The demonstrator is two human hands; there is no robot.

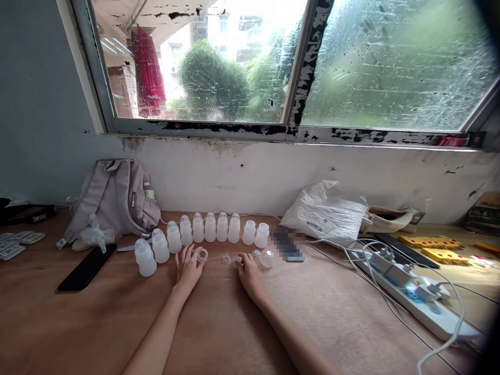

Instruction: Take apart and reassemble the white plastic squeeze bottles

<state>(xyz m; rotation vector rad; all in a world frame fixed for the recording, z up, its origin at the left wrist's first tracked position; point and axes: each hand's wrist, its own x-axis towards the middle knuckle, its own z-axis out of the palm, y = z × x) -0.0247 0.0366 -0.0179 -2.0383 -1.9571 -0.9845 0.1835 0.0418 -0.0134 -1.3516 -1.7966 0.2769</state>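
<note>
Our two hands lie flat on the desk (pixel 219 333): left hand (pixel 188 269) touches a loose cap (pixel 202 255), right hand (pixel 247 272) another (pixel 237 259); ten bottles (pixel 210 227) stand behind, the last two uncapped.

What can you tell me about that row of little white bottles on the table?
The row of bottles is ten small, translucent white, plastic-looking bottles standing upright in a shallow arc on the brown table, below the window wall. Most seem to wear clear domed caps; the two rightmost look uncapped. The left hand lies just before them, not touching.

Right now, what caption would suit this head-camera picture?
Two bare hands, left hand and right hand, rest on a wooden table before a row of small translucent bottles.
</note>
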